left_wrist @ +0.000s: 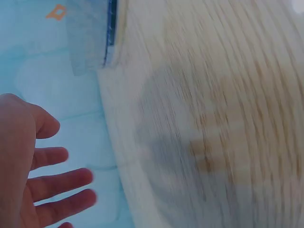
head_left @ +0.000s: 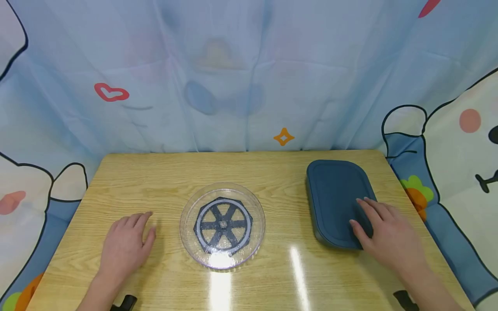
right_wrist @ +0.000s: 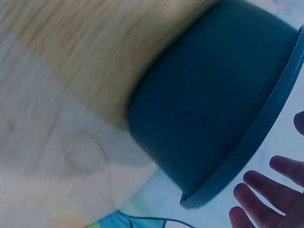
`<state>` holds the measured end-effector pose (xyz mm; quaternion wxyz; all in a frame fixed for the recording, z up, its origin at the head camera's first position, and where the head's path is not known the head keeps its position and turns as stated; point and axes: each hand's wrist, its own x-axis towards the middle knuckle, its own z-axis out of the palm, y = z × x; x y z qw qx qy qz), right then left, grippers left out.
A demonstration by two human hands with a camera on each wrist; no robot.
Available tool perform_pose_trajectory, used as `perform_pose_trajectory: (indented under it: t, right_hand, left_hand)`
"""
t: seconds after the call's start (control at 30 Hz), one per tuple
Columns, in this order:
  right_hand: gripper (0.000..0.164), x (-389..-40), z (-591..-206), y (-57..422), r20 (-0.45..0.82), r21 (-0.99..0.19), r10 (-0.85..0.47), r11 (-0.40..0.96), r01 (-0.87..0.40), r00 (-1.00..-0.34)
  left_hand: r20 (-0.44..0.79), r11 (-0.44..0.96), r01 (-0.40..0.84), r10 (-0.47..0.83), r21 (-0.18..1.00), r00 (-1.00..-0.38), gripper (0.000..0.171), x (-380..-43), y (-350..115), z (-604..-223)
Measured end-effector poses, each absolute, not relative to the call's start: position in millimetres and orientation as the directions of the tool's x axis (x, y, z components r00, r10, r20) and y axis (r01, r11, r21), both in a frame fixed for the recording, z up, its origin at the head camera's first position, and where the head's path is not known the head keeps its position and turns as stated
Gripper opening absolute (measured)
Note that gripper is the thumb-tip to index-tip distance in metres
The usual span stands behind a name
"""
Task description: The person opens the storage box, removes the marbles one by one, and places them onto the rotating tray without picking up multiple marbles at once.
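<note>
Wood-grain tbl (head_left: 282,194) w/ 2 items on top: clear round plate (head_left: 187,224), blue lidded box (head_left: 337,201) on R.

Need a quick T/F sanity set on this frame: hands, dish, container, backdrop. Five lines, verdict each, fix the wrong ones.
1. The dark blue container stands to the right of the clear round dish. True.
2. The left hand is holding the dish. False: it is apart from the dish, on its left, holding nothing.
3. The right hand is over part of the container. True.
4. The container's lid is lying on the table. False: the lid is on the container.
5. A printed cloth hangs behind the wooden table. True.
</note>
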<state>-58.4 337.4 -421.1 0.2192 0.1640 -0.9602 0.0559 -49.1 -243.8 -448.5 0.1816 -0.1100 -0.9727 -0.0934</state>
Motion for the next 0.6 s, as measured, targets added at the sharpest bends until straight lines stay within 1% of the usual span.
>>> perform_pose_trajectory:
  t: [0.07, 0.13, 0.27, 0.33, 0.5, 0.6]
  right_hand:
    - [0.054, -56.6, -422.6, 334.2, 0.44, -0.057, -0.279, 0.94, -0.336, -0.854]
    - [0.052, -54.9, -423.8, 330.2, 0.44, -0.08, -0.267, 0.939, -0.334, -0.857]
    - [0.048, -50.8, -427.4, 318.4, 0.442, -0.133, -0.247, 0.932, -0.336, -0.862]
    - [0.047, -49.0, -430.2, 311.4, 0.454, -0.159, -0.247, 0.923, -0.35, -0.856]
    - [0.046, -47.1, -439.1, 294.1, 0.492, -0.203, -0.275, 0.886, -0.417, -0.826]
    - [0.048, -47.1, -444.9, 285.0, 0.509, -0.214, -0.299, 0.865, -0.455, -0.808]
  left_hand:
    - [0.363, 0.952, 0.241, 0.161, 0.187, -0.918, 0.034, -48.6, -241.0, -449.0]
    - [0.33, 0.946, 0.222, 0.136, 0.238, -0.934, 0.032, -48.6, -238.1, -450.0]
    - [0.202, 0.915, 0.143, 0.07, 0.377, -0.977, 0.031, -49.3, -231.9, -451.7]
    - [0.168, 0.889, 0.115, 0.044, 0.443, -0.985, 0.029, -49.4, -228.6, -452.8]
    - [0.227, 0.794, 0.138, 0.0, 0.592, -0.974, 0.02, -48.6, -220.2, -457.6]
    - [0.219, 0.736, 0.133, -0.02, 0.664, -0.976, 0.019, -47.9, -215.4, -461.2]
